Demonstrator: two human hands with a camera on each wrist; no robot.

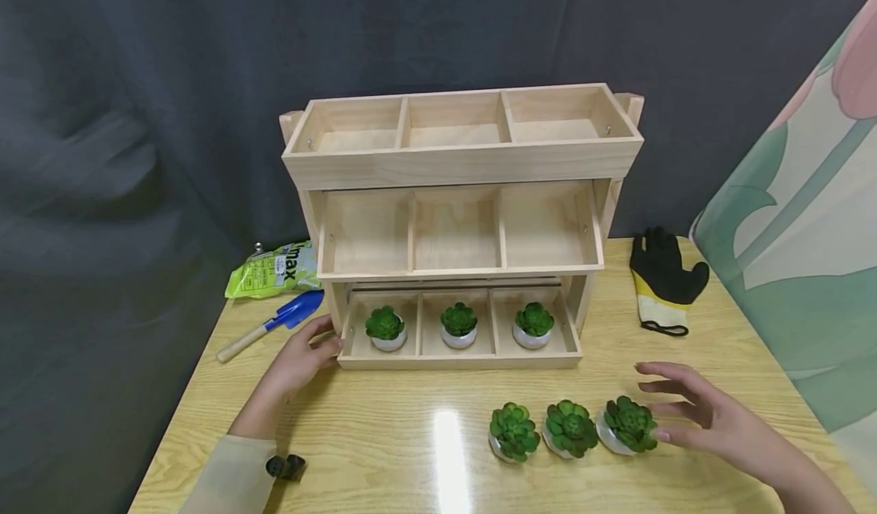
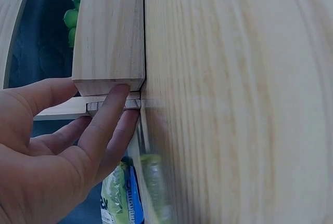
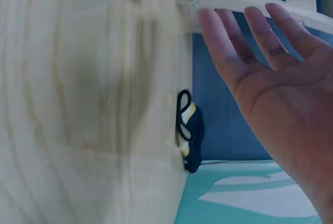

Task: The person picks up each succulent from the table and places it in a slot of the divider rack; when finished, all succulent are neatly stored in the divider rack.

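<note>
At the left end of the wooden shelf's bottom tray, my left hand rests its fingertips on the end piece, thumb along one edge, the other fingers fairly straight. My right hand hovers at the right of the rightmost potted succulent, fingers spread and slightly bent, thumb tip overlapping its leaves in the head view. The right wrist view shows nothing inside that hand. Beside that plant stand a middle succulent and a left one, all in white pots.
Each bottom-tray compartment holds a succulent: left, middle, right. The upper two tiers hold nothing. A blue trowel and green bag lie left of the shelf, a black-and-yellow glove right of it.
</note>
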